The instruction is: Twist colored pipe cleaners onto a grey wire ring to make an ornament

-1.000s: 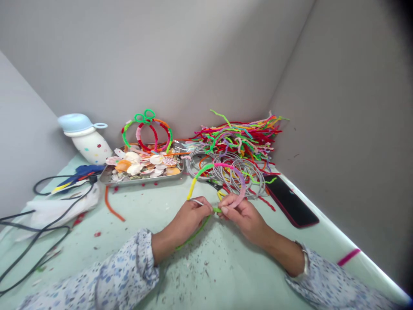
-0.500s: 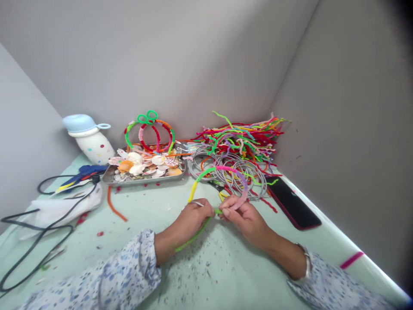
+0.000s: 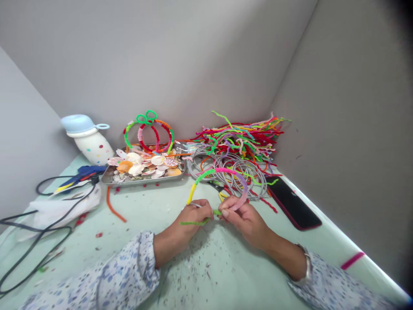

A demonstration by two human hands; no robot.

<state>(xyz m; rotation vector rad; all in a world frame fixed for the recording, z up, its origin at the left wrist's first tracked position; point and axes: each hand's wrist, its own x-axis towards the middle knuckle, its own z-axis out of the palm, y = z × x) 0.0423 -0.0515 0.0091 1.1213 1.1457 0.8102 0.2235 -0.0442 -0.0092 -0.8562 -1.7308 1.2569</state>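
A headband hoop (image 3: 217, 173) wrapped in yellow, green, pink and purple pipe cleaners arches above my two hands. My left hand (image 3: 193, 215) is closed on the hoop's bare grey end and on a green pipe cleaner (image 3: 193, 223) whose loose tail sticks out to the left. My right hand (image 3: 240, 213) pinches the hoop's pink end and the same green pipe cleaner where the two hands meet.
Behind the hands lie grey wire hoops (image 3: 235, 170) and a heap of coloured pipe cleaners (image 3: 241, 137). A metal tray (image 3: 142, 178) holds shells and finished hoops (image 3: 148, 129). A phone (image 3: 292, 200) lies right; a glue gun (image 3: 80, 174), cables, a spotted white jar (image 3: 90, 140) left.
The green pipe cleaner's loose tail has swung from pointing down toward me to pointing left, level with my left hand. Both hands stay in place on the hoop.
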